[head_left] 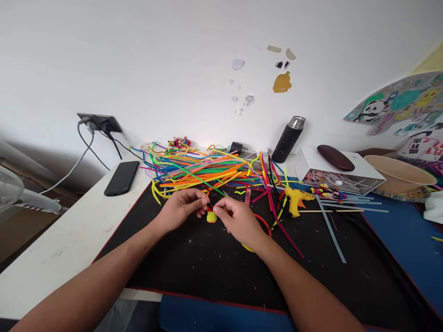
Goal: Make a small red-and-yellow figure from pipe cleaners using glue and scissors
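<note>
My left hand (183, 206) and my right hand (235, 219) meet over a black mat (194, 263), fingers pinched together. Between the fingertips sits a small yellow-and-red pipe-cleaner piece (211, 216), which both hands pinch. A big heap of coloured pipe cleaners (204, 170) lies just beyond the hands. An orange and yellow loop (265, 223) peeks out under my right wrist.
A yellow glue gun (295, 199) lies right of the hands, with glue sticks (332, 230) beside it. A black phone (122, 178) rests at the left, a black flask (288, 139) by the wall, a white box (337, 173) and a bowl (398, 175) at the right.
</note>
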The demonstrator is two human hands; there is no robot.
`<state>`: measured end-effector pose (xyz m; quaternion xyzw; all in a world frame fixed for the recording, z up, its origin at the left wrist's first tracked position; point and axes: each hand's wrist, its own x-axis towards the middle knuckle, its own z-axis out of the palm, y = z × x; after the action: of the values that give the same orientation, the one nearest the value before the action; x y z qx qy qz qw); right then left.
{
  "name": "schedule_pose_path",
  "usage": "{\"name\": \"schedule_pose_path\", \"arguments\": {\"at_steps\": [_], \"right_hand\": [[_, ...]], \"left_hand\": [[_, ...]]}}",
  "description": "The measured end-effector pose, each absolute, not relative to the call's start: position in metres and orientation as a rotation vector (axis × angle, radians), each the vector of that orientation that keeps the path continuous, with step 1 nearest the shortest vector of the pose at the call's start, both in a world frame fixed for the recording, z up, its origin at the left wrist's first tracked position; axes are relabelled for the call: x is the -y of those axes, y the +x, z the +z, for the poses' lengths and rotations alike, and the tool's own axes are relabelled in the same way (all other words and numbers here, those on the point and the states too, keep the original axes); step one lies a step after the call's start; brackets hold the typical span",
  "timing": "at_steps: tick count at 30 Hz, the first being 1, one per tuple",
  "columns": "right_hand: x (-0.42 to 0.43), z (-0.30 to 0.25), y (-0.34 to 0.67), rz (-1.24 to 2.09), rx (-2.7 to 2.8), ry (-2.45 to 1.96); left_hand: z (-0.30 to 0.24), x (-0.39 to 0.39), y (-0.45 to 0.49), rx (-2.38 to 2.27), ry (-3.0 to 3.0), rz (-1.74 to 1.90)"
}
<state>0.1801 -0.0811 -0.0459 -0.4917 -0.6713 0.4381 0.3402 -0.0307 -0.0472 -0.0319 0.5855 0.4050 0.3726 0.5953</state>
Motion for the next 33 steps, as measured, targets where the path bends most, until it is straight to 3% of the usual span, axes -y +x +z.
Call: {"name": "schedule_pose_path", "arguments": {"at_steps": [11, 18, 33], "right_hand": [[0.0826, -0.0468, 0.1777, 1.019, 1.921, -1.22], [0.0828, -0.0438, 0.1778, 1.137, 1.781, -1.24], [0.0819, -0.0504, 0.1778, 1.196, 1.606, -1.176]], "left_hand": [[-0.0378, 0.0476, -0.0313, -0.873, 1.303, 0.909], [-0.0409, 0.0443, -0.0347, -0.872, 1.141, 1.078], [-0.0354, 0.0497, -0.0283, -0.876, 1.34, 0.875]]}}
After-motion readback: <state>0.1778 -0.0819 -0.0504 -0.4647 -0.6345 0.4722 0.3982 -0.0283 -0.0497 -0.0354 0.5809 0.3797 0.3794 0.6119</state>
